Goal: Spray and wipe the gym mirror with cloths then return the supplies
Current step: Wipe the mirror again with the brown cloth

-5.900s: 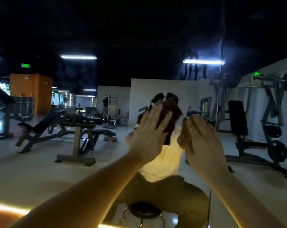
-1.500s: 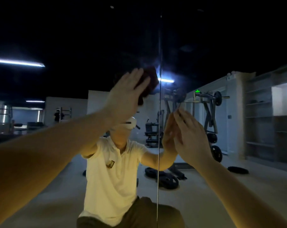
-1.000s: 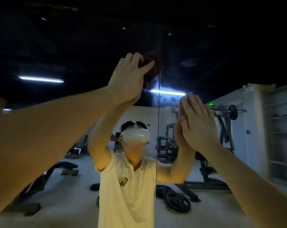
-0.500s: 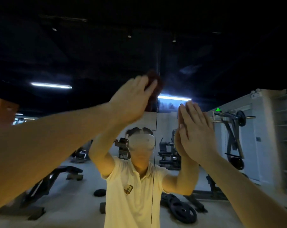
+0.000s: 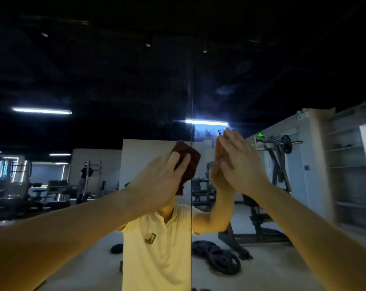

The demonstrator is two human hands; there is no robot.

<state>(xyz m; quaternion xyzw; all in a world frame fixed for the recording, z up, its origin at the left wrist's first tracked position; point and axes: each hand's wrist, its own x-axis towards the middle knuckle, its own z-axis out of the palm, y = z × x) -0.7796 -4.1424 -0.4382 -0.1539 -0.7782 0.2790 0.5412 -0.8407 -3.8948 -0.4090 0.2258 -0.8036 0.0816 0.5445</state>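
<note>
Around: reflected weight plates [image 5: 220, 257].
Left hand [image 5: 161, 181]: flat grip pressing maroon cloth [image 5: 188, 157] to mirror [image 5: 94, 70].
Right hand [image 5: 241, 166]: flat against mirror.

Head view, text survey: nothing legible, no word, number or brand resolved.

Candidates checked, all seen as reflections in the mirror [image 5: 136, 80]:
- Green lit sign [image 5: 260, 135], just above the weight machine [image 5: 279, 164]. It shows as a small green glyph only, and no letters can be made out.
- Dark-and-gold emblem [image 5: 150, 238] on the chest of the pale polo shirt [image 5: 157, 261]. The outline is visible but its characters are not resolvable.
- Small pale tag [image 5: 301, 116] at the top corner of the white wall panel [image 5: 306, 175], too small to read.
- Weight plates [image 5: 222, 259] on the floor show no discernible markings.
</note>
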